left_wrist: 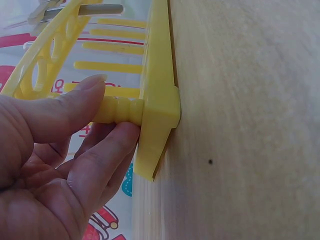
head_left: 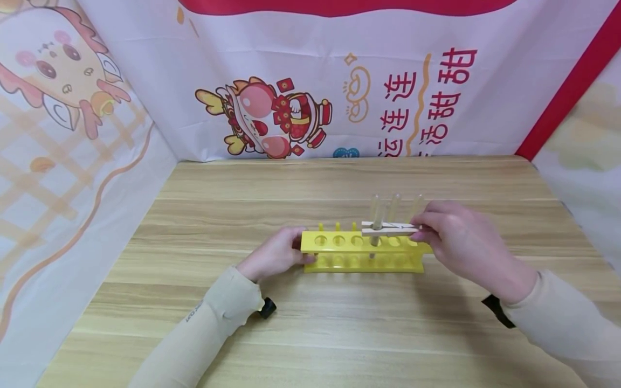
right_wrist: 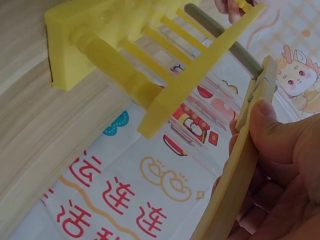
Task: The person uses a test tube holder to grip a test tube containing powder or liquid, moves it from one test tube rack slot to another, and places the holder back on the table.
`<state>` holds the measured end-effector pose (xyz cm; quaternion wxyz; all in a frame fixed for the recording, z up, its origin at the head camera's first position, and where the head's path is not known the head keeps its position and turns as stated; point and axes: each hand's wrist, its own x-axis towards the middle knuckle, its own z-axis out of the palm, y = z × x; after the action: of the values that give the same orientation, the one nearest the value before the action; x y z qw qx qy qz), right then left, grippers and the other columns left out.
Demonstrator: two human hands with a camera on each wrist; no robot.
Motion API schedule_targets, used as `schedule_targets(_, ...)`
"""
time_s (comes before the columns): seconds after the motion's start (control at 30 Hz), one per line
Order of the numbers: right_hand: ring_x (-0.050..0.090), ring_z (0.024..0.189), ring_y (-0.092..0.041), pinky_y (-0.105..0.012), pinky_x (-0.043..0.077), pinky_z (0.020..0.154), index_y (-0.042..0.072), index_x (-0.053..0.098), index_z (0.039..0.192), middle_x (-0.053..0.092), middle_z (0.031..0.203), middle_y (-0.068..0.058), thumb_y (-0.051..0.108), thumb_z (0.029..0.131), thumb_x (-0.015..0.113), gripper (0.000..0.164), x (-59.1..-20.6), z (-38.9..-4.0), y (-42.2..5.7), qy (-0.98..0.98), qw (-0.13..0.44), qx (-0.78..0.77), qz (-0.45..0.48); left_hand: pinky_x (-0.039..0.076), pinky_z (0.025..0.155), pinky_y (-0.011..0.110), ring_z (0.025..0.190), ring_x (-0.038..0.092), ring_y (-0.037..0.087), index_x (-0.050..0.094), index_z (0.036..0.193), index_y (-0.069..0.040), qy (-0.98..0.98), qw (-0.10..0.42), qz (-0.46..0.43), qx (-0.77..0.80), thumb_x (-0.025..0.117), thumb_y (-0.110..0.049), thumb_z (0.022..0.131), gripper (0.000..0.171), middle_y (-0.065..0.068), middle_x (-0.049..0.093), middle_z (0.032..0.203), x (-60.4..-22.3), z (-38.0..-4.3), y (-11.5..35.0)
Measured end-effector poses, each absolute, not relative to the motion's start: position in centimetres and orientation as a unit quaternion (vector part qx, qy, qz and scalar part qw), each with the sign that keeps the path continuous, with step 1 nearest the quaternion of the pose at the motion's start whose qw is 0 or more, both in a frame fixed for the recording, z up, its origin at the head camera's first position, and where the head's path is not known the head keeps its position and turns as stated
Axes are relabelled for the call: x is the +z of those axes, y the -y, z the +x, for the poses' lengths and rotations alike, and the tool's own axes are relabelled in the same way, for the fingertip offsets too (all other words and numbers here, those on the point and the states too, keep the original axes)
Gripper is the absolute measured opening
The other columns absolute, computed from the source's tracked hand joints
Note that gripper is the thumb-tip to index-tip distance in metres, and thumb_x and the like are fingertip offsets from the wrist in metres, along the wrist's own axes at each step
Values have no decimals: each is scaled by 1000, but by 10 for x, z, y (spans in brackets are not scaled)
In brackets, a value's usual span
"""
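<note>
A yellow test tube rack (head_left: 366,248) stands upright on the table. My left hand (head_left: 278,253) grips its left end, with thumb and fingers about the ribbed post (left_wrist: 120,110) between the two plates. My right hand (head_left: 453,237) holds a wooden test tube clamp (head_left: 388,230), thumb pressed along its side. The clamp's jaws are around a test tube (right_wrist: 245,59) with greyish contents. That tube passes down through a hole in the top plate, its rounded lower end (right_wrist: 191,8) close over the base.
Clear, empty-looking test tubes (head_left: 395,205) stand upside down along the rack's back row, and bare yellow pegs (head_left: 337,226) rise to their left. Wood-grain table (head_left: 339,334) surrounds the rack. A printed white cloth (head_left: 301,54) hangs behind it.
</note>
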<state>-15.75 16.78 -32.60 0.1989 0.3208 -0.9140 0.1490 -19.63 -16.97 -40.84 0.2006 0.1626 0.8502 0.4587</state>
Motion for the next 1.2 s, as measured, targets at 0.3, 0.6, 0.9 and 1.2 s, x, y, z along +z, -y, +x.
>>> schedule_targets(0.3, 59, 66, -17, -38, 53, 57, 5, 76, 86, 62, 74, 1, 7, 70, 88, 20, -337, -160, -169, 906, 208, 154, 334, 43, 100, 44, 107, 61, 15, 67, 117, -17, -852, 205, 156, 456, 76, -2, 85, 36, -6, 68, 115, -408, -196, 170)
schedule_targets(0.6, 59, 71, -20, -41, 53, 61, 3, 75, 86, 63, 77, -2, 7, 70, 88, 21, -345, -161, -171, 905, 212, 154, 334, 43, 100, 43, 107, 61, 15, 67, 118, -17, -853, 205, 155, 454, 76, -2, 85, 37, -6, 68, 115, -408, -197, 170)
schedule_targets(0.9, 58, 73, -19, -40, 55, 63, 3, 76, 89, 65, 80, -3, 7, 70, 89, 23, -349, -159, -170, 914, 190, 159, 320, 43, 99, 43, 107, 60, 15, 67, 116, -16, -854, 203, 150, 454, 77, -3, 85, 35, -5, 68, 114, -409, -197, 169)
schedule_targets(1.2, 57, 72, -18, -40, 53, 62, 4, 75, 87, 63, 78, -1, 8, 71, 89, 21, -354, -160, -170, 912, 195, 161, 322, 43, 99, 42, 107, 60, 15, 67, 116, -16, -853, 204, 150, 456, 76, -3, 85, 35, -5, 68, 114, -408, -197, 170)
